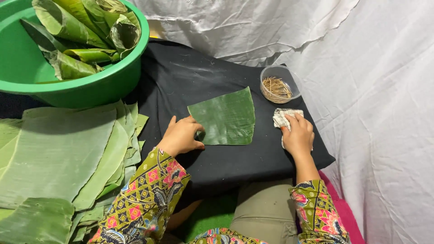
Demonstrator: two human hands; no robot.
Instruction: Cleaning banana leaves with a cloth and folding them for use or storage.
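place: makeshift home food-prep corner | signs: I sit among white sheets (370,90) draped as walls | black cloth (190,77) worktop | green basin (90,86) | stacked banana leaves (58,153)

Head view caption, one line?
Left hand pins a cut banana leaf on black cloth; right hand holds a rag.

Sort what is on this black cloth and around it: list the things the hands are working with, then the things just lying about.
In hand:
- single cut green banana leaf piece, left hand touching its corner
- crumpled pale cloth rag, under the right hand

Lying about:
- small clear round container of thin sticks
- green plastic basin of rolled leaves
- stack of flat green leaves
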